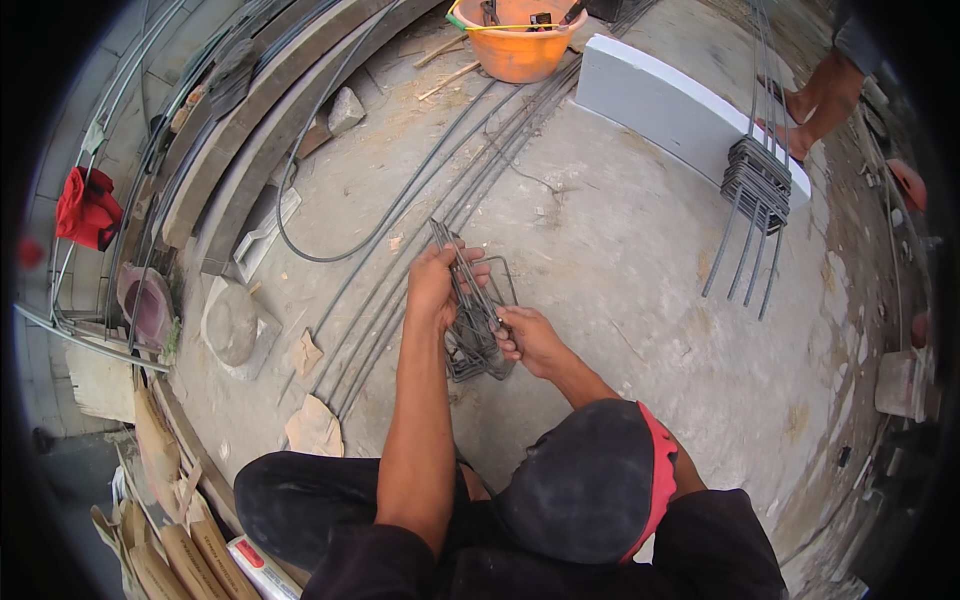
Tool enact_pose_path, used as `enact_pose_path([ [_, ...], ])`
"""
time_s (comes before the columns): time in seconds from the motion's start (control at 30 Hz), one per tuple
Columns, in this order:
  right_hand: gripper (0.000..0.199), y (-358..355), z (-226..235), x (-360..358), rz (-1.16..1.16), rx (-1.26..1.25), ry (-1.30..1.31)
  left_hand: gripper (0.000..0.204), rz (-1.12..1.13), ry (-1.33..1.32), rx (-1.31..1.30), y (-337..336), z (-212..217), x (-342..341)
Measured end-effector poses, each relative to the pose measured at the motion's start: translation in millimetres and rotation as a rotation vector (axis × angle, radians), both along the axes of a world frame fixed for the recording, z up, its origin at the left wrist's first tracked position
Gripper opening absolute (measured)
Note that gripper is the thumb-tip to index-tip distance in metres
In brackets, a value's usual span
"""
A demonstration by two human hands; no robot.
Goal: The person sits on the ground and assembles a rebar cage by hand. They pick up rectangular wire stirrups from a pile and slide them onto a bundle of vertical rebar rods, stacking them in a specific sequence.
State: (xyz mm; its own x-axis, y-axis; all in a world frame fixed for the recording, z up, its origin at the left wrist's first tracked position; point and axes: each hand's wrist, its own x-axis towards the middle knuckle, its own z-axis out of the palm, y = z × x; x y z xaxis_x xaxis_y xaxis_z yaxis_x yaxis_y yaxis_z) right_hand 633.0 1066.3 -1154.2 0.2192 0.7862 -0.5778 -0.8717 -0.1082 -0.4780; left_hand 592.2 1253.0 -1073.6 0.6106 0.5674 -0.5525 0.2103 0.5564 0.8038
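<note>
My left hand is raised in front of me, its fingers wrapped round several thin rectangular steel stirrups. The stirrups stand tilted, their narrow ends up. Lower down on their right side, my right hand pinches the same bundle between thumb and fingers. Below and between the hands, a loose heap of more bent stirrups sits on the concrete floor, partly hidden by my hands. One stirrup leans out to the right, behind the fingers.
Long steel bars run diagonally along the floor on my left. An orange bucket of tools stands ahead. At the right, stacked stirrups hang on upright bars beside a white-topped block, near another person's feet. Concrete beams lie left.
</note>
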Motion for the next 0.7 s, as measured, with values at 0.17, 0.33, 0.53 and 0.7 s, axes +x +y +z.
enact_pose_path([
  [0.17,0.026,-5,-2,6,-0.116,-0.038,-0.048,0.028,-0.064,-0.028,-0.083,13,22,-7],
  [0.33,0.025,17,-17,10,-0.011,-0.215,-0.214,0.037,-0.174,0.013,-0.082,-3,8,2],
  [0.53,0.033,15,-19,13,0.042,-0.304,-0.399,0.036,-0.087,0.081,-0.070,-17,12,11],
  [0.7,0.031,11,-37,11,0.161,-0.362,-0.935,0.032,-0.098,0.056,-0.082,3,-9,-1],
])
